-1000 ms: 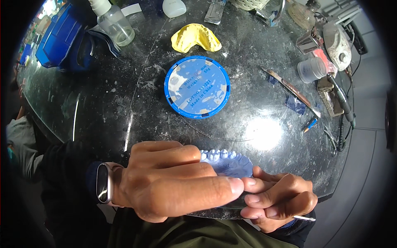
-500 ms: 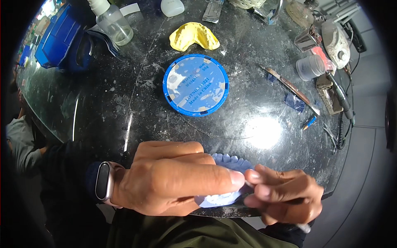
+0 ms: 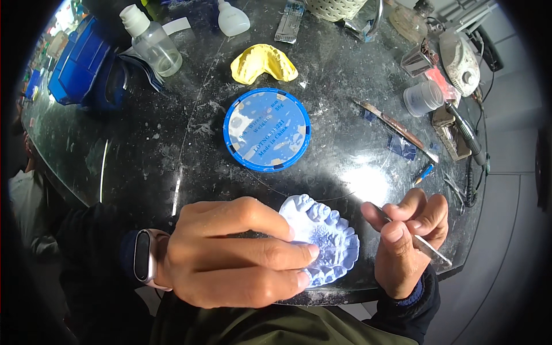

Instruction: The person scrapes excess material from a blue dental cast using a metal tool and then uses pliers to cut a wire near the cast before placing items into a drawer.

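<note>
So, the left hand (image 3: 238,256) grips curved, pale-blue plaster teeth (image 3: 330,238). The right hand (image 3: 407,247) pinches a thin, silver metal stick (image 3: 431,250).

The dental cast (image 3: 336,238) is by the surface's (image 3: 138,161) near edge; behind it, slightly left, sits the tub (image 3: 266,138); the handpiece (image 3: 468,131) lies near the right edge.
</note>
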Available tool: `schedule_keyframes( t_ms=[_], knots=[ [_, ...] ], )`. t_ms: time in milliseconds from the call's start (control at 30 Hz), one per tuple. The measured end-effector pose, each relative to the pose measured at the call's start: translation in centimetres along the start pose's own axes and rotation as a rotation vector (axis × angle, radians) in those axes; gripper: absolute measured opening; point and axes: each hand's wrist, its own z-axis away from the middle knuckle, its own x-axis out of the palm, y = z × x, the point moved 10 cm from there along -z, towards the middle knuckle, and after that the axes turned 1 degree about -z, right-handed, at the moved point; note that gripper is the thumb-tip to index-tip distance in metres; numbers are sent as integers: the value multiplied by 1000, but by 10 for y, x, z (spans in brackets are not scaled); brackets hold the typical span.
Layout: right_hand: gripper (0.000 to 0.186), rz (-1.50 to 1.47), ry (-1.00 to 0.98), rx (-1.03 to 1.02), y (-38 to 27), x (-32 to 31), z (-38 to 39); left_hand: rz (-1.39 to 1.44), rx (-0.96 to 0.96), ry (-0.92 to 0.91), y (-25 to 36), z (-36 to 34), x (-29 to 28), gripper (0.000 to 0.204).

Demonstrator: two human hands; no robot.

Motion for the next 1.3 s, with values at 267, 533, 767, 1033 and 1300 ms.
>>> schedule_keyframes(
  t_ms=[267, 533, 767, 1033, 1300],
  knots=[
    [35, -4, -164, -100, -11, 14, 3, -78, 47, -20, 7, 1, -2, 12],
    [34, 250, -322, -467, -37, 32, 31, -88, 36, 20, 8, -1, -2, 12],
    [38, 337, -358, -370, -24, 37, 30, -65, -36, -32, -2, -1, 1, 19],
    [40, 566, -414, -326, -24, 44, 26, -160, -16, -34, 2, -1, 1, 12],
    [34, 457, -314, -317, -19, 39, 23, -428, 53, -20, 15, 3, 1, 14]
  ],
)
